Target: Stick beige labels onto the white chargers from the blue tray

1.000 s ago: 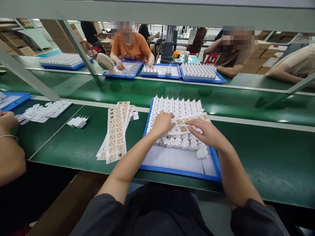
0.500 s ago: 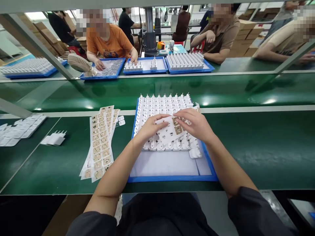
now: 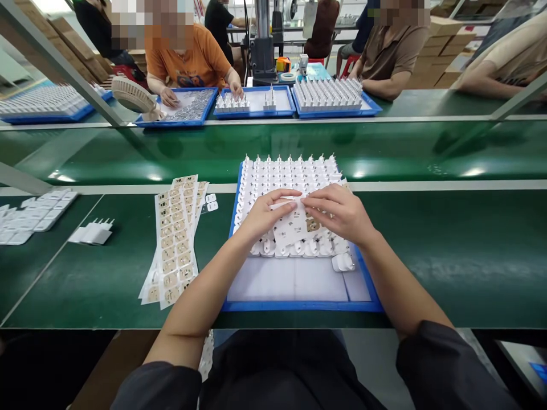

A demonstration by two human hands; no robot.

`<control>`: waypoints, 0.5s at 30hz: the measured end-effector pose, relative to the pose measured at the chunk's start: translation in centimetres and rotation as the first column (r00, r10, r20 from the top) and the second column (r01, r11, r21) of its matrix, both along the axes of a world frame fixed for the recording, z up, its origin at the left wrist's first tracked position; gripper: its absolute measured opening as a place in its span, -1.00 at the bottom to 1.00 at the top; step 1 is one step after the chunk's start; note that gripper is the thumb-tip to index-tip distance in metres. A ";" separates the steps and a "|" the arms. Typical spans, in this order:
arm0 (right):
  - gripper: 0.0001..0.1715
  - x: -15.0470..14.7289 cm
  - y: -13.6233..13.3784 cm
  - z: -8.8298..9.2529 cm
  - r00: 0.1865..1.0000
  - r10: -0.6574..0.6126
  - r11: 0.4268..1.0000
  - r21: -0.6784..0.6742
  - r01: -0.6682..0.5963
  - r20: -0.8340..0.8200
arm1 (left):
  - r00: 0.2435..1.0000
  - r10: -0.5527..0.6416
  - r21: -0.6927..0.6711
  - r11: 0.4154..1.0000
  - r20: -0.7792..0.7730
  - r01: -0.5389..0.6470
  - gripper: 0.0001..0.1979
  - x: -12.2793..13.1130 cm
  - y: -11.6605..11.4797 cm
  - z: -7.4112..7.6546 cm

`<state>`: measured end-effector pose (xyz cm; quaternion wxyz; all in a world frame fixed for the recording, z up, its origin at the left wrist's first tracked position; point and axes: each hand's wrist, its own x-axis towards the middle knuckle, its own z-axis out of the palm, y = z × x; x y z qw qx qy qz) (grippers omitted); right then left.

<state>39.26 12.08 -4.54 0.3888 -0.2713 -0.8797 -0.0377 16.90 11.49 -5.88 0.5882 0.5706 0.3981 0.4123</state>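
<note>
Sticker sheet (image 3: pixel 289 230) is pinched by my left hand (image 3: pixel 260 216) and right hand (image 3: pixel 344 213), fingers nearly closed, over rows of white plugs (image 3: pixel 282 174).

Both hands (image 3: pixel 344 213) hold what looks like a sticker sheet (image 3: pixel 286 230) over white plugs (image 3: pixel 290 168).
</note>
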 end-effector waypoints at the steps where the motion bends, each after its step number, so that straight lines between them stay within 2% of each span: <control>1: -0.79 0.0 0.0 0.0 1.000 0.002 1.000 0.011 -0.002 -0.001 | 1.000 0.004 -0.006 1.000 0.004 -0.004 -0.59 0.0 -0.1 0.0; 8: -0.86 0.1 0.1 0.2 1.000 0.017 0.999 0.031 -0.017 0.010 | 0.999 0.045 -0.029 0.999 0.000 -0.045 -0.65 0.2 0.2 -0.3; 15: -0.86 0.9 0.5 0.8 0.996 0.092 0.992 -0.091 -0.091 0.001 | 1.000 0.026 -0.077 0.997 -0.018 -0.027 -0.64 0.3 0.5 -0.6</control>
